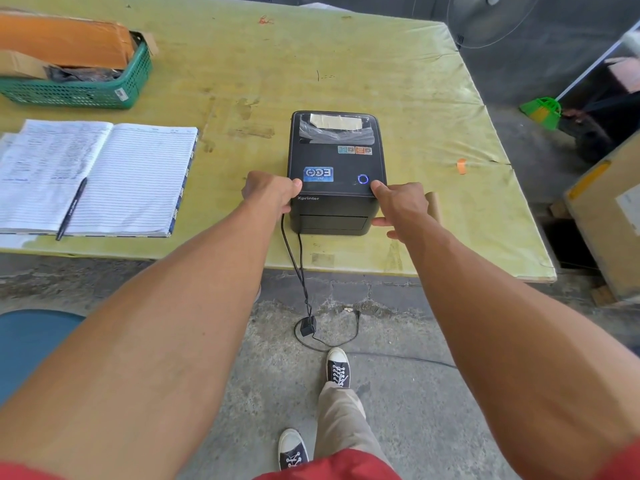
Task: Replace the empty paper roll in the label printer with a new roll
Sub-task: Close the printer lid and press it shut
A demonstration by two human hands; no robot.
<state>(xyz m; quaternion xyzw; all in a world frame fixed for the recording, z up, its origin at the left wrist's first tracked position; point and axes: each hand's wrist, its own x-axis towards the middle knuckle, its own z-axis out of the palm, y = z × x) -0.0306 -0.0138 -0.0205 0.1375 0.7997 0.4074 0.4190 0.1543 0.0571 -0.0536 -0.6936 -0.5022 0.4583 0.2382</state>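
A black label printer stands on the yellow-green table near its front edge, lid down, with a blue ring light lit on top. My left hand grips the printer's left front corner, thumb on the lid. My right hand holds the right front corner, thumb on top and fingers down the side. A brown cardboard paper core lies on the table just behind my right hand. A paper roll shows through the lid's rear window.
An open lined notebook with a black pen lies at the left. A green basket with cardboard sits at the back left. The printer's cable hangs to the floor. Cardboard boxes stand at the right.
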